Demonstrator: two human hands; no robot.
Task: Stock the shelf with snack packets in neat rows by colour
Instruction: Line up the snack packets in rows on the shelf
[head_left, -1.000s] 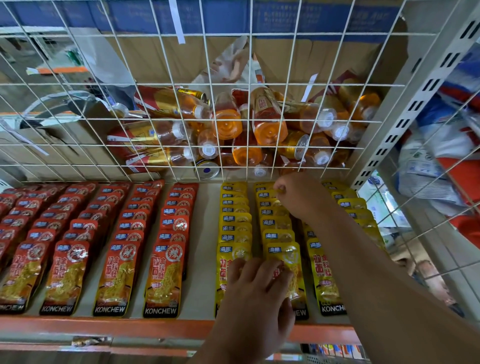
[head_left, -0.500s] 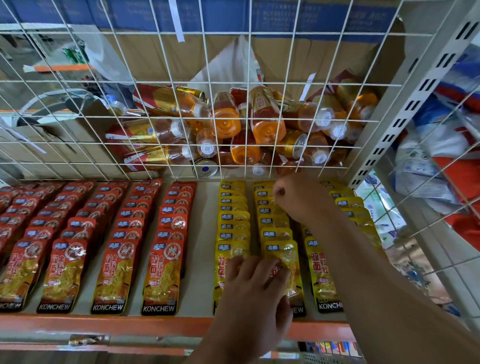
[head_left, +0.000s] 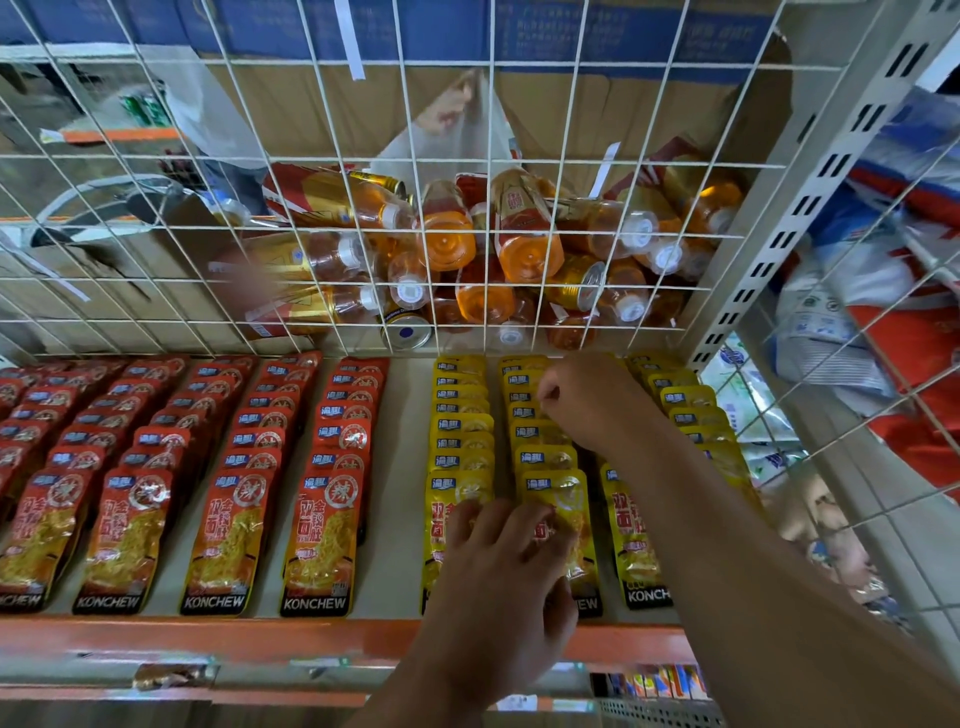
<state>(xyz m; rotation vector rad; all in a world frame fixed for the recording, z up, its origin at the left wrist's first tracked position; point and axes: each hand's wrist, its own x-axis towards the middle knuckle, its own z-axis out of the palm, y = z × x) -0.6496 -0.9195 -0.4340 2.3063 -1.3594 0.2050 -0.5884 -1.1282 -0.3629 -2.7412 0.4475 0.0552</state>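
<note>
The shelf (head_left: 402, 493) is pale and flat, with an orange front edge (head_left: 208, 636) at 6 o'clock. The snack packets lie on it in rows that run from front to back, each packet partly on top of the next one.

The red packets (head_left: 223, 467) fill the side at 9 o'clock, in many rows close beside each other. The yellow packets (head_left: 460, 431) are in three rows from the middle out toward 3 o'clock. A bare strip of shelf lies between the red rows and the yellow rows.

The left hand (head_left: 498, 571) is at 6 o'clock. Its fingers are spread out and lie flat on the front yellow packets of the first two yellow rows. It is pressing on them, not grabbing.

The right hand (head_left: 587, 400) reaches across to the back of the yellow rows, near 1 o'clock. Its fingers are curled up tight and its fingertips are down at the middle yellow row. I cannot tell if it is pinching a packet.

At 12 o'clock a white wire grid (head_left: 311, 156) stands behind the shelf. Behind it is a pile of orange drink bottles (head_left: 530, 244) lying all mixed up. At 2 o'clock a grey post (head_left: 810, 208) with slots goes up.
</note>
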